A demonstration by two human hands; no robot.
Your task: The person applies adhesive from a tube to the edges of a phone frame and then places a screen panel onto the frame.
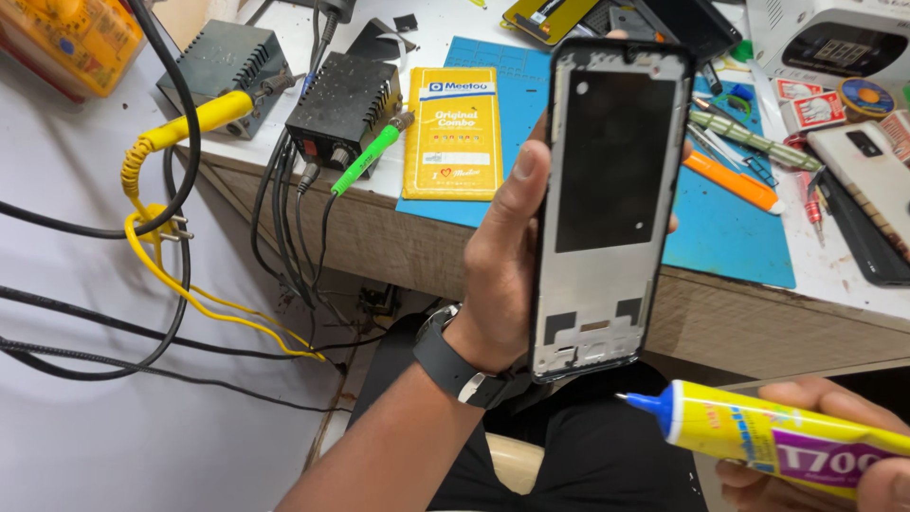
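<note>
The left hand (502, 256) is closed around a phone frame (611, 204), with the thumb along its left edge and the fingertips just showing on the right edge; the frame stands upright in the air, in front of the edge of the workbench (720, 322), and shows a black rectangle inside a grey metal border. The right hand (815, 446), low in the right corner, is clamped on a yellow glue tube (777, 441) that has a purple label panel and a blue nozzle; the nozzle tip is just below the bottom right corner of the frame, and I cannot tell if it touches. This hand and the tube are cut off by the picture border. On the bench lies a blue mat (730, 228), and on its left part a flat yellow rectangular package (453, 133) with a white strip on top and small print. Left of it stand two dark boxes, a black one (343, 106) with a green plug and a grey one (220, 64) with a yellow plug. To the right an orange tool (732, 182), small red-and-white packets (806, 102) and a white phone (867, 171) lie near one another. A white device (834, 38) at the top right is half hidden. A yellow thing (66, 38) in the top left corner is blurred and cut off.
</note>
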